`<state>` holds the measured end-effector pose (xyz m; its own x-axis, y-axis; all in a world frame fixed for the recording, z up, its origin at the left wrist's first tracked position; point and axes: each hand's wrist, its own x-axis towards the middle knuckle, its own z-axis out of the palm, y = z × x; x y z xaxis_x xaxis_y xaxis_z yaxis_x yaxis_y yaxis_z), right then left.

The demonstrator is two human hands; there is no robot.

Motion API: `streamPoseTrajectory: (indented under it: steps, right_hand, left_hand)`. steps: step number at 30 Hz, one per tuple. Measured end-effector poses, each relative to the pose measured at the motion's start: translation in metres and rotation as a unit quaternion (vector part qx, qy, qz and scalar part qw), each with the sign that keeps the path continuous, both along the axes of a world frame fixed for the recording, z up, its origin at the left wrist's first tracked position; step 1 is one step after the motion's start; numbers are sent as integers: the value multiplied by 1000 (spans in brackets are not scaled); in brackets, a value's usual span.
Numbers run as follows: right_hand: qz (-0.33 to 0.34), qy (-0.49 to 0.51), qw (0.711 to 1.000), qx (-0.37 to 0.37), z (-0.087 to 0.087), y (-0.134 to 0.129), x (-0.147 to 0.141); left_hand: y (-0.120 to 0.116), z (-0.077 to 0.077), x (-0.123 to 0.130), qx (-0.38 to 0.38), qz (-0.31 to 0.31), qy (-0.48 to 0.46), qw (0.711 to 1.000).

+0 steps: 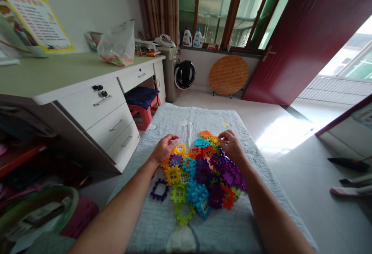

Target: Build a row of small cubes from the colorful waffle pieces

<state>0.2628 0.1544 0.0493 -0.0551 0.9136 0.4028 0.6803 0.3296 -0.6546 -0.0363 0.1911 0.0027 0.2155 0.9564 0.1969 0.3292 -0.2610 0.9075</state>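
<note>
Colourful plastic interlocking pieces, among them a purple piece (203, 171), a blue piece (197, 194) and a lime green piece (184, 212), lie in a heap on a cloth-covered table (162, 124). At the heap's upper left, my left hand (165, 148) has thumb and fingertips close together; whatever they hold is too small to make out. My right hand (231, 144) pinches a yellow piece (216, 140) at the heap's upper right. A dark purple frame piece (159, 190) lies apart at the lower left.
A white desk (72, 68) bearing a clear plastic bag (117, 45) stands at the left, with a red stool (143, 101) beside it. Behind are a washing machine (171, 72) and a round wooden tabletop (228, 74). A red door (290, 41) stands at the right.
</note>
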Motion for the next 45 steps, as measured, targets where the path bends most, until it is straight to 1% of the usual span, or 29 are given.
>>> streamPoseTrajectory:
  steps: [2,3,4,5,7,8,9,10,12,13,15,18,21,25,28,31,34,36,38,40,42,45]
  right_hand:
    - [56,-9,997,-54,-2,-8,0]
    - [67,6,995,-78,-3,-11,1]
    - [60,31,994,-90,-4,-13,3]
    - [35,59,993,-91,-4,-14,7]
    - [-31,98,991,-82,-6,-12,15]
    - [-53,100,990,-84,-7,-11,20]
    - [-63,90,990,-93,-9,-9,24]
    - [-59,71,990,-109,-10,-8,28]
    - [-28,16,989,-141,-14,-7,31]
    - [-10,-13,989,-148,-16,-7,31]
    - [15,-58,988,-143,-20,-8,28]
    - [31,-86,988,-123,-23,-8,22]
    - [31,-69,989,-124,-24,-7,21]
    - [63,-36,988,-135,-24,-9,22]
    - [87,-33,987,-131,-20,-12,20]
    - [101,-21,986,-129,-16,-14,18]
    - [102,-16,987,-125,-13,-14,17]
    - [83,-20,989,-118,-15,-13,18]
    - [52,-24,993,-107,-18,-11,19]
    - [23,-26,995,-97,-22,-9,21]
    - [3,-27,995,-94,-26,-7,22]
    - [-10,-32,995,-95,-29,-5,21]
  left_hand:
    - [-5,16,1,58,12,51,997]
    - [-11,28,3,89,6,79,993]
    - [-19,41,7,115,-5,103,988]
    - [-29,54,13,136,-26,126,982]
    - [-56,78,29,159,-106,176,966]
    - [-72,86,38,170,-152,200,953]
    - [-89,92,47,182,-204,220,936]
    - [-104,93,55,196,-258,235,917]
    - [-131,88,66,238,-347,245,874]
    - [-140,81,69,259,-377,255,852]
    - [-150,64,70,290,-400,280,823]
    - [-150,41,65,319,-385,315,807]
    - [-142,27,61,358,-347,329,802]
    - [-136,18,54,405,-297,327,800]
    - [-131,17,45,413,-271,330,805]
    - [-125,21,36,390,-260,333,818]
    - [-120,32,31,333,-259,334,843]
    - [-118,41,30,296,-267,325,857]
    - [-117,50,31,275,-267,302,873]
    - [-113,57,32,266,-240,271,893]
    - [-102,63,33,262,-194,246,913]
    - [-72,68,38,244,-130,243,930]
